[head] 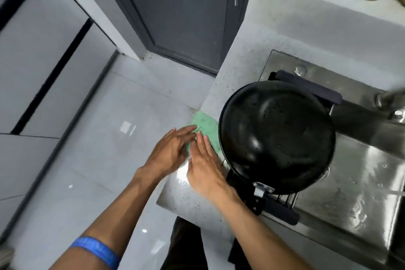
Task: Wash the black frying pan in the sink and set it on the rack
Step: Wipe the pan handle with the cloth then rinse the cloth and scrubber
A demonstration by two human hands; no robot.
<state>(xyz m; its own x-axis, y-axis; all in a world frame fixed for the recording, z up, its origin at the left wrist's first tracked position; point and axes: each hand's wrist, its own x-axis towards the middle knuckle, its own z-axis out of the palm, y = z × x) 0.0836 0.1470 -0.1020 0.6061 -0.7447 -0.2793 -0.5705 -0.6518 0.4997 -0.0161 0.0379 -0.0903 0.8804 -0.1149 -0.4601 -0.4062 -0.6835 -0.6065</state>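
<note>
A crumpled green cloth [205,126] lies on the speckled white stone counter [245,59], with a grey panelled door [175,11] beyond the counter's far edge.

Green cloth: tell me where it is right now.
In the head view, the green cloth lies on the countertop just left of the black frying pan, which sits upside down on the rack. Both hands rest flat on it.

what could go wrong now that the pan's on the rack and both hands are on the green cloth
1. The black frying pan lies on the rack with its rim overhanging the counter; a nudge might tip it.
2. The right hand works close beside the pan's edge and could bump it.
3. The green cloth, under the left hand, sits at the counter's edge and might slide off.
</note>
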